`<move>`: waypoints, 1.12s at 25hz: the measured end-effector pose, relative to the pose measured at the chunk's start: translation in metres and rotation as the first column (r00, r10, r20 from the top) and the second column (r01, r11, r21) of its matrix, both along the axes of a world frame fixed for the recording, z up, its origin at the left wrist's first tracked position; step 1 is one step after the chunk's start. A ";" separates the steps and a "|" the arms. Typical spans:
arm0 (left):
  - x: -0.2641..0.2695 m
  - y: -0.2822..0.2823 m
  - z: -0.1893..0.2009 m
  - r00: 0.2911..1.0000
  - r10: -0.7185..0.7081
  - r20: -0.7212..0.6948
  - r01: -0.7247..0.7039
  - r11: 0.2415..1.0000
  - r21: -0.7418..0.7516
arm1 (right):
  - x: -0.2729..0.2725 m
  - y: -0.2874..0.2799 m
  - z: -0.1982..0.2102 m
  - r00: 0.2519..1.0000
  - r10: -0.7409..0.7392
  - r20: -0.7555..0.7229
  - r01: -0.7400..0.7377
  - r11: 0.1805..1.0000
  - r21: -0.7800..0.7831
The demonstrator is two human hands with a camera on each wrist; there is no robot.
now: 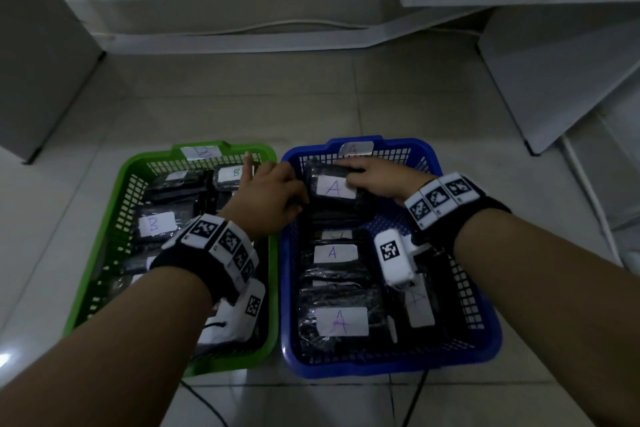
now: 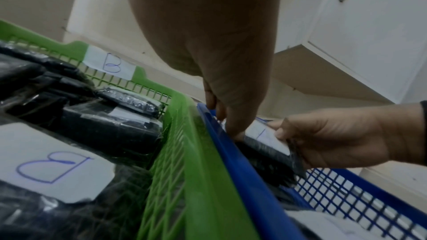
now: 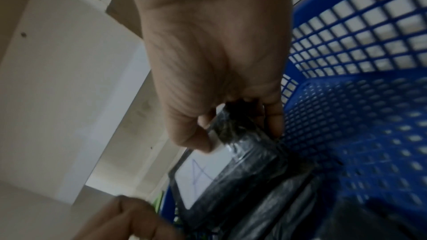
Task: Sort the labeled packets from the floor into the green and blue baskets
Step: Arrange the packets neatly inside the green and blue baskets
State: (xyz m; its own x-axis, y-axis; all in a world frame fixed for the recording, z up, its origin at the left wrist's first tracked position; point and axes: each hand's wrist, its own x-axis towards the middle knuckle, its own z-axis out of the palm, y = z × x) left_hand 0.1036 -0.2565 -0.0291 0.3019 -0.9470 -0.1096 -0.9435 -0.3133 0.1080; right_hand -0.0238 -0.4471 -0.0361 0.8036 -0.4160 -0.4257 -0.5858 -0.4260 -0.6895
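Black A-labelled packet (image 1: 332, 189) gripped by both hands, left hand (image 1: 273, 198) and right hand (image 1: 377, 180), at 12 o'clock in the blue basket (image 1: 460, 350).

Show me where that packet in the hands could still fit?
In the blue basket, bare mesh floor lies along its right wall beside the held A packet. Its left side and the green basket are crowded with packets.

The green basket (image 1: 270, 288) and the blue basket (image 1: 485, 333) are moulded plastic with open lattice walls and smooth, slightly shiny rims. The packets (image 1: 341, 291) are wrapped in crinkled, glossy black plastic film, each bearing a matt white paper label (image 1: 342, 321) with an inked letter. The floor (image 1: 242, 97) is smooth, glossy pale tile.
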 end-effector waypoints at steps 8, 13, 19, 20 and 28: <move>0.006 -0.001 -0.014 0.993 0.073 -0.093 -0.078 0.996 -0.045 | 0.003 0.007 -0.021 0.963 -0.270 0.025 0.270 0.962 -0.030; 0.005 -0.005 -0.015 0.996 0.081 -0.026 -0.082 0.997 -0.009 | -0.001 0.011 -0.014 0.919 -0.357 0.166 0.327 0.927 0.185; 0.002 -0.009 -0.015 0.996 0.086 -0.036 -0.090 0.991 -0.104 | -0.031 0.014 -0.022 0.854 -0.519 0.042 0.491 0.830 0.264; 0.001 -0.010 -0.015 0.995 0.096 -0.038 -0.099 0.991 -0.089 | -0.032 0.017 -0.020 0.894 -0.436 0.102 0.421 0.897 0.135; 0.002 -0.006 -0.014 0.996 0.081 0.044 -0.083 0.995 0.055 | -0.016 0.026 -0.010 0.993 -0.122 -0.006 0.115 0.951 -0.287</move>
